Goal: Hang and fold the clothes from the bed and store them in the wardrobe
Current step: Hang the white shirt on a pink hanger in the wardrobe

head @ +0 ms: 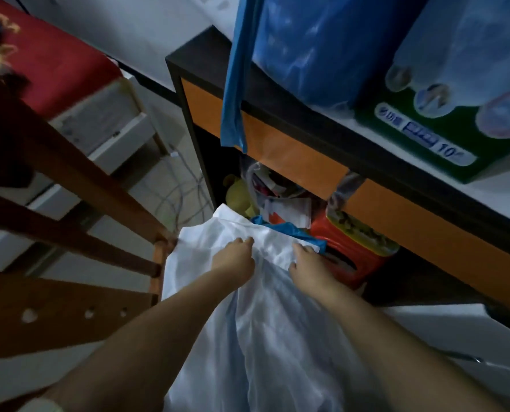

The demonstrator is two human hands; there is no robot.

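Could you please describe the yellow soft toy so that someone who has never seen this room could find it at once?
Start at the dark shelf unit with orange panels. In its open compartment under the hanging blue cloth, look to the far left, just above the white garment that both hands hold. The yellow soft toy sits there, the only yellow thing, left of the papers and the red container.

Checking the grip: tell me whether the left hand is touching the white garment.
Touching. The head view shows the left hand lying on the white garment, fingers curled into its bunched fabric with no gap.
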